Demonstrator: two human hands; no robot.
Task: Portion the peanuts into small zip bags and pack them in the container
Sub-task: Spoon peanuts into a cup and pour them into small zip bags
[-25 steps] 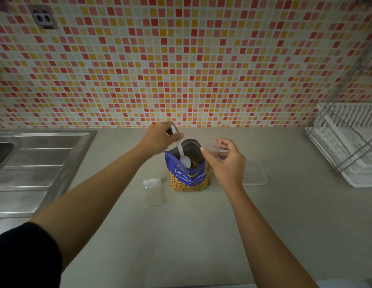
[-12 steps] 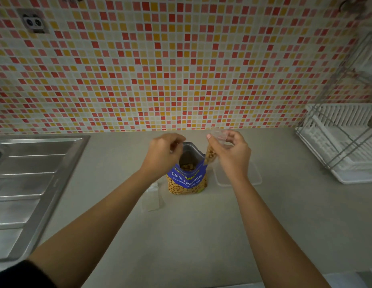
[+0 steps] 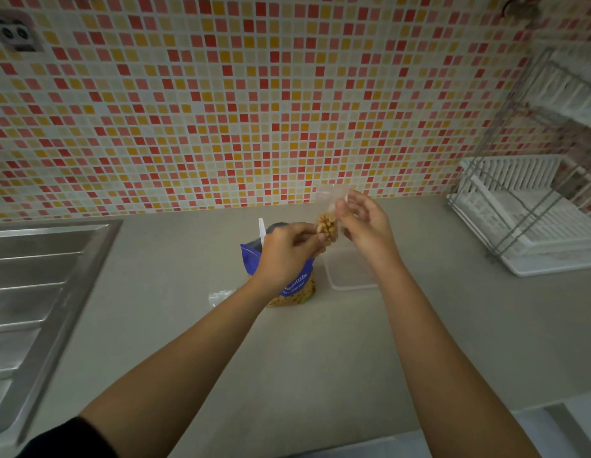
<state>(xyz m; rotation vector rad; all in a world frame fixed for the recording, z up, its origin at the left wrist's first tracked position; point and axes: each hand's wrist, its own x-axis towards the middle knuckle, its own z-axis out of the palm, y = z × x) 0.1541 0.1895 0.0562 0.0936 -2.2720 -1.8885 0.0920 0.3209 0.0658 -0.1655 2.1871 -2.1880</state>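
Note:
A small clear zip bag (image 3: 328, 219) with peanuts in its lower half hangs above the counter between both hands. My right hand (image 3: 365, 219) pinches its upper edge. My left hand (image 3: 287, 251) grips its lower part at the peanuts. Behind my left hand stands the open blue peanut pouch (image 3: 295, 287), with a white spoon handle (image 3: 261, 231) sticking out of it. A clear, shallow container (image 3: 348, 276) lies just right of the pouch, partly hidden by my right forearm. Spare empty zip bags (image 3: 221, 295) lie flat left of the pouch.
A steel sink drainboard (image 3: 39, 285) fills the left side. A white dish rack (image 3: 532, 219) with a wire frame stands at the right. The tiled wall (image 3: 254, 110) closes the back, and the counter's front edge (image 3: 486, 408) runs at lower right.
My left hand let go of the spoon, which now stands in the pouch, and moved right onto the filled zip bag. My right hand raised the bag higher. The view shifted left.

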